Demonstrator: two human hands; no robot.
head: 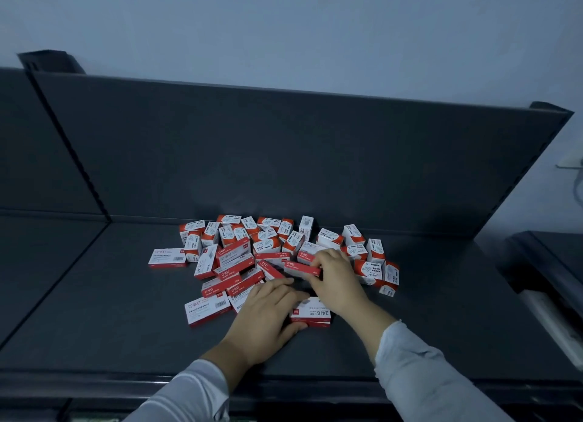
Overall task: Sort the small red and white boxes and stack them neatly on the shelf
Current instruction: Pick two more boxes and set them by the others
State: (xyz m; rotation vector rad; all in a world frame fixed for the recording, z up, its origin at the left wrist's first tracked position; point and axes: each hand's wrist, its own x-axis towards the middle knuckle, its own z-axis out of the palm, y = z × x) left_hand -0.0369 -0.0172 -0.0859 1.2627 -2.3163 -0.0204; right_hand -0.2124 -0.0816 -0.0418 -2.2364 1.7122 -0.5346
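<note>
A heap of several small red and white boxes [252, 254] lies on the dark shelf [94, 311]. Flat staple boxes lie toward the front left; taller paper clip boxes [367, 271] cluster at the back and right. My right hand [337, 279] grips a flat staple box [299, 268] by its long edge, slightly above the heap. My left hand [268, 314] rests against a short stack of staple boxes [310, 314] at the front, thumb at its near edge and fingers at its far side.
The shelf's upright back panel [284, 153] rises behind the heap. A divider [72, 150] splits off a left bay. A lower dark unit [549, 279] stands to the right. The shelf's front lip [94, 380] runs beneath my sleeves.
</note>
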